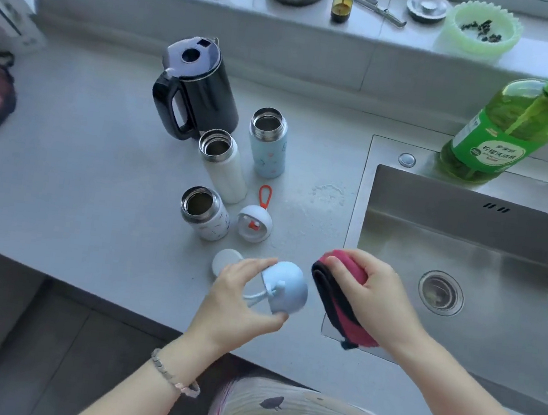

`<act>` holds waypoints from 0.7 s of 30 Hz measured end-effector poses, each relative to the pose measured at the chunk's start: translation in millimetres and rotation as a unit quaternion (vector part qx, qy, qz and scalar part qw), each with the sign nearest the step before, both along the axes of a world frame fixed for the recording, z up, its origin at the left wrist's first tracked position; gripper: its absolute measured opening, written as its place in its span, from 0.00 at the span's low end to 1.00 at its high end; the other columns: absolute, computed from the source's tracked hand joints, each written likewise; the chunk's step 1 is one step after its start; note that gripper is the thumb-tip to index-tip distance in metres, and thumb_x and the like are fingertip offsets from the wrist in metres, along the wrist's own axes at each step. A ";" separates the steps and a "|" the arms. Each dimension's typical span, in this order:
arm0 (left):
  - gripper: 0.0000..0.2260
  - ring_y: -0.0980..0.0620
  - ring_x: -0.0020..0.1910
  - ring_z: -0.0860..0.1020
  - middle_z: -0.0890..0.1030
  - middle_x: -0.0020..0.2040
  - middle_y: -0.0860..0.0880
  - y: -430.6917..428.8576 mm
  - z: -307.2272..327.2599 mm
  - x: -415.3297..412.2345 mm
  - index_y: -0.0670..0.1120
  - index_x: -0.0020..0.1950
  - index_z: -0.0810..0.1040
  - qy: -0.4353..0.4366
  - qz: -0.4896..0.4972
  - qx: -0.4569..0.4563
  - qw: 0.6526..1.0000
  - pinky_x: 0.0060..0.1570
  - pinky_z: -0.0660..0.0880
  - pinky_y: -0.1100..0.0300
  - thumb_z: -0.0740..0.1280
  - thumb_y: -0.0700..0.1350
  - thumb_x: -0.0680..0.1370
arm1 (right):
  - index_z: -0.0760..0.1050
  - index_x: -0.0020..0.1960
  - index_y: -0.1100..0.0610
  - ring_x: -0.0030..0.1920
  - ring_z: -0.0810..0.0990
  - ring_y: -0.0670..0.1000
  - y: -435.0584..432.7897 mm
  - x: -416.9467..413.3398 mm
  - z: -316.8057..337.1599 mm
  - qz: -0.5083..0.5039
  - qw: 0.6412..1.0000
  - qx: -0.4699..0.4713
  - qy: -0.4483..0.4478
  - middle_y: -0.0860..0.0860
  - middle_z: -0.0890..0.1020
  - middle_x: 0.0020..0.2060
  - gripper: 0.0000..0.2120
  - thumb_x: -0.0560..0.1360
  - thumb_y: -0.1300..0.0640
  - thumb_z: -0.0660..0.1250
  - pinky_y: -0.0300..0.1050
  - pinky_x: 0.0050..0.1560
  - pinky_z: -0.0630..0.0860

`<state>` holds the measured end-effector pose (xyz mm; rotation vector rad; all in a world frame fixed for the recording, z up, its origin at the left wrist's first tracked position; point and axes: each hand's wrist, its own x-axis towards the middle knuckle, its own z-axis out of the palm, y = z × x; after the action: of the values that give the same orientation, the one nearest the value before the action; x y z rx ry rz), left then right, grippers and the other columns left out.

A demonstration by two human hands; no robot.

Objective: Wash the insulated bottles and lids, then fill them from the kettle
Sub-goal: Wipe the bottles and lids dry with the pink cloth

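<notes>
Seemingly we are late in the washing: our left hand (237, 294) holds the pale blue lid (288, 288) over the counter (99, 158), our right hand (371, 288) grips a folded pink cloth (331, 304) beside it. The patterned blue bottle (269, 148), tall white bottle (225, 170) and short bottle (207, 216) stand open near the black kettle (203, 95); filling looks not yet begun

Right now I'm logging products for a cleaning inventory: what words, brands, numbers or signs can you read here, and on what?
"柠檬洗洁精": large white characters on the label of the green dish-soap pump bottle; slightly blurred, so this is a best reading.
Smaller line above it and the round badge beside it: too blurred to read.
Blue patterned insulated bottle and white patterned insulated bottle: drawings only, no readable text.
Black kettle: no text visible.
</notes>
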<state>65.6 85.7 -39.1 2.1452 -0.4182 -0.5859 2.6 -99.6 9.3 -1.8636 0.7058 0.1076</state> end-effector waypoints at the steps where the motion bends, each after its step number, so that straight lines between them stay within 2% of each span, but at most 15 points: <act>1: 0.28 0.61 0.54 0.74 0.77 0.53 0.61 15.0 -5.8 4.4 0.64 0.54 0.73 0.042 0.045 -0.005 0.998 0.50 0.66 0.78 0.77 0.49 0.59 | 0.79 0.42 0.45 0.39 0.81 0.49 1.5 2.9 -3.6 -0.007 1.000 0.018 0.016 0.43 0.81 0.37 0.05 0.74 0.47 0.65 0.47 0.39 0.79; 3: 0.28 0.59 0.53 0.77 0.79 0.52 0.57 46.7 -19.1 14.4 0.60 0.54 0.76 0.091 0.126 -0.010 0.988 0.47 0.68 0.74 0.80 0.45 0.58 | 0.79 0.40 0.48 0.43 0.83 0.57 4.3 7.1 -9.7 -0.042 0.996 0.067 0.039 0.53 0.83 0.38 0.07 0.74 0.47 0.66 0.56 0.46 0.79; 5: 0.28 0.55 0.54 0.77 0.81 0.52 0.53 72.8 -30.4 25.7 0.53 0.58 0.77 0.092 0.184 0.010 0.979 0.49 0.68 0.68 0.80 0.41 0.61 | 0.79 0.40 0.50 0.45 0.82 0.63 6.4 9.1 -13.9 -0.084 0.990 0.102 0.054 0.61 0.82 0.41 0.08 0.73 0.47 0.68 0.62 0.47 0.77; 9: 0.29 0.53 0.55 0.77 0.79 0.57 0.49 100.4 -56.4 54.5 0.48 0.63 0.74 0.064 0.250 0.060 0.964 0.51 0.71 0.62 0.79 0.43 0.64 | 0.80 0.40 0.50 0.43 0.83 0.62 10.6 11.9 -12.9 -0.109 0.984 0.122 0.075 0.60 0.83 0.41 0.07 0.69 0.47 0.71 0.65 0.48 0.78; 12: 0.32 0.52 0.57 0.76 0.76 0.62 0.48 102.9 -71.5 71.6 0.48 0.66 0.72 0.057 0.250 0.068 0.964 0.54 0.72 0.61 0.78 0.45 0.64 | 0.79 0.44 0.50 0.42 0.83 0.57 13.5 14.2 -9.6 -0.081 0.985 0.103 0.114 0.57 0.84 0.41 0.13 0.62 0.48 0.76 0.54 0.47 0.79; 15: 0.33 0.52 0.59 0.75 0.74 0.64 0.48 99.4 -75.1 80.0 0.48 0.68 0.70 0.051 0.206 0.079 0.974 0.57 0.69 0.62 0.78 0.45 0.65 | 0.74 0.49 0.49 0.38 0.80 0.51 17.8 16.5 -6.9 -0.044 0.985 0.049 0.158 0.50 0.81 0.42 0.21 0.61 0.56 0.79 0.42 0.37 0.75; 17: 0.35 0.53 0.62 0.73 0.73 0.66 0.51 98.5 -72.8 81.5 0.50 0.70 0.68 0.033 0.164 0.108 0.980 0.59 0.70 0.59 0.78 0.48 0.66 | 0.69 0.53 0.48 0.37 0.77 0.48 19.1 16.9 -10.0 -0.037 0.985 0.008 0.170 0.47 0.77 0.43 0.25 0.63 0.61 0.76 0.40 0.33 0.71; 21: 0.38 0.52 0.66 0.70 0.70 0.67 0.51 100.3 -63.1 78.4 0.51 0.72 0.64 -0.010 0.115 0.149 0.982 0.60 0.70 0.54 0.77 0.50 0.66 | 0.62 0.57 0.51 0.37 0.75 0.51 14.5 18.0 -22.5 -0.066 0.980 -0.004 0.189 0.52 0.75 0.44 0.25 0.67 0.63 0.71 0.42 0.33 0.68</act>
<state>143.9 186.1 -102.2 2.4437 -0.0906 -0.5207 20.7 -85.1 -13.2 -1.8168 1.0899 0.3792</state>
